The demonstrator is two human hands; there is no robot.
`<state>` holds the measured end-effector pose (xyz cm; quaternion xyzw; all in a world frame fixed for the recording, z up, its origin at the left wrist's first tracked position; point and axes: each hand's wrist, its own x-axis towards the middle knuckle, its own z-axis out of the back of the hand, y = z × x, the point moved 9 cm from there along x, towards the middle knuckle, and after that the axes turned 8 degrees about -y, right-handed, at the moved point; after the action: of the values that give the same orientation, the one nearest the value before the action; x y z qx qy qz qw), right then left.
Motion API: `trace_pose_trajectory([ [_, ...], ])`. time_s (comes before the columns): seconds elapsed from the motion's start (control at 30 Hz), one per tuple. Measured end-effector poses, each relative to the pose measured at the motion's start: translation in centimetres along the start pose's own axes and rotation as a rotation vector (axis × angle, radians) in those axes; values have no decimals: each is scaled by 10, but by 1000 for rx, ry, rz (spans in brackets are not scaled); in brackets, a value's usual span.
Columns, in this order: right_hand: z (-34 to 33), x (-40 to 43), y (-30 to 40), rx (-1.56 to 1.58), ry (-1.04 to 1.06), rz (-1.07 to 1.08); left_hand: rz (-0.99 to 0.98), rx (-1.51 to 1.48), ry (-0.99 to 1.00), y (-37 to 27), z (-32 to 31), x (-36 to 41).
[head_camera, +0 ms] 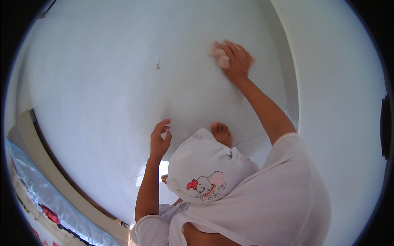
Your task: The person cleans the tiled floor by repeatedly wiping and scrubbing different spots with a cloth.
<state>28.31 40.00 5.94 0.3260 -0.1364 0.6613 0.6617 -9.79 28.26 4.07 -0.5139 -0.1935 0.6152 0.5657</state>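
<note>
My right hand (238,63) presses a crumpled pinkish cloth (222,57) against the pale tiled floor (107,80), out ahead and to the right. The hand and cloth look slightly blurred. Held in the air beside my knee, my left hand (160,136) has loosely curved fingers, apart from one another, with nothing in them. A small dark mark (158,64) shows on the floor, to the left of the cloth.
A white wall (335,92) with a grey skirting strip (284,55) runs along the right. At lower left is a beige furniture edge (61,172) beside a clear plastic covering (55,187). My bare foot (222,133) rests on the floor beyond my knee.
</note>
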Motion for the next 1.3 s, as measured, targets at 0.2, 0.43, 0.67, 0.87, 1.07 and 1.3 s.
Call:
trace_pose_trajectory([
  [0.2,-56,82,-42,98,210,-368,-111,80,169,-56,-20,13],
  [0.43,-25,60,-183,-533,-109,-361,-51,149,15,-13,44,19],
  [0.67,-146,105,-14,-76,67,-122,34,43,-53,6,31,8],
  [0.87,-158,99,103,105,279,-29,12,148,121,-30,10,-14],
  [1.07,-69,-21,341,576,30,176,102,243,-28,-9,106,-24],
  [1.3,-108,-81,419,928,341,527,221,351,-103,7,140,-46],
])
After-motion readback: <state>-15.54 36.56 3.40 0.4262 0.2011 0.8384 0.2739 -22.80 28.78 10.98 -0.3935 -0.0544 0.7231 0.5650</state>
